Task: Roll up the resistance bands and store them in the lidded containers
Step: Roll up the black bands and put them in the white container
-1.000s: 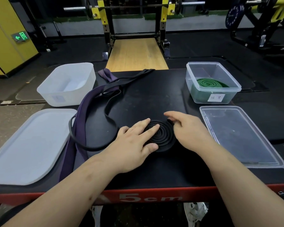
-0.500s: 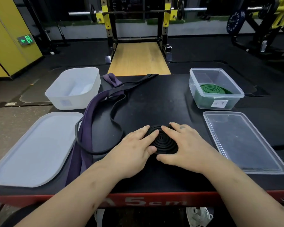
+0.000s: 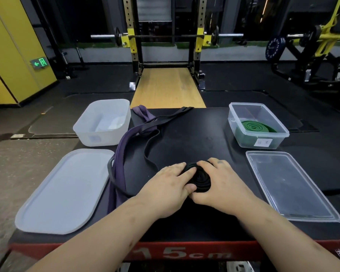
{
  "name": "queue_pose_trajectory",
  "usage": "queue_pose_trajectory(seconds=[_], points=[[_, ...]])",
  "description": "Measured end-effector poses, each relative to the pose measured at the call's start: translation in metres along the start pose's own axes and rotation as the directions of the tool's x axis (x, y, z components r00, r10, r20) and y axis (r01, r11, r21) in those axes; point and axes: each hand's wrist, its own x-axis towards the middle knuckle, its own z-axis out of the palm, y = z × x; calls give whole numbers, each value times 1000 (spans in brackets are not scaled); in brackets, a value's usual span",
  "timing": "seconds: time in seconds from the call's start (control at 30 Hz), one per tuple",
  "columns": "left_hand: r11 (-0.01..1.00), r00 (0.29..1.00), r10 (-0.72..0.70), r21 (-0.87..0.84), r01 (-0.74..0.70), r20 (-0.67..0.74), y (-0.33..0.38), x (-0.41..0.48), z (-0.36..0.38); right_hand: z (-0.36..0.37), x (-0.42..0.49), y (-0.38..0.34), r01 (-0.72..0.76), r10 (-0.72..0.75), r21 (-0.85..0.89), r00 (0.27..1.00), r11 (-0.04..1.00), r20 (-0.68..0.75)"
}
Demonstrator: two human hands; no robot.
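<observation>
The right hand has come in from the right flank of the black coil, where a second ago only its thumb and fingertips met the rim. It now lies over the coil's right half, fingers curled round the far edge and thumb at the near edge. The left hand has drawn its fingers closer together. The forefinger now lies across the top and the thumb is tucked against the near rim, close beside the right thumb. Far less of the coil's ringed face shows between the two hands. The view has also lifted, so the table sits lower in the picture.
</observation>
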Motion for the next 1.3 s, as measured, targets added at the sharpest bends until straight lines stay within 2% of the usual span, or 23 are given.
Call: queue_pose_trajectory(seconds=[0.3, 0.57, 0.73, 0.87, 1.0, 1.17, 1.23, 1.3], points=[[994, 984, -38, 94, 55, -175, -73, -6, -61, -17, 69, -66, 145, -144, 38, 989, 989, -37], [986, 937, -140, 37, 160, -320, -174, -6, -117, -8, 170, -153, 273, -269, 69, 961, 960, -63], [975, 887, -214, -35, 219, -410, -228, -2, -132, 10, 237, -195, 306, -304, 13, 950, 952, -72], [941, 857, -326, -52, 333, -399, -265, 2, -126, 25, 274, -223, 289, -290, -48, 957, 956, -6], [917, 854, -398, -130, 377, -335, -288, -6, -104, 46, 294, -239, 241, -234, -78, 968, 967, 95], [929, 871, -366, -79, 360, -328, -293, -11, -88, 53, 308, -242, 183, -157, -183, 976, 966, 148], [939, 881, -331, -23, 344, -338, -292, -11, -90, 52, 314, -250, 170, -101, -254, 959, 952, 264], [944, 894, -274, 76, 320, -353, -292, -11, -91, 50, 324, -259, 169, -23, -320, 910, 932, 413]])
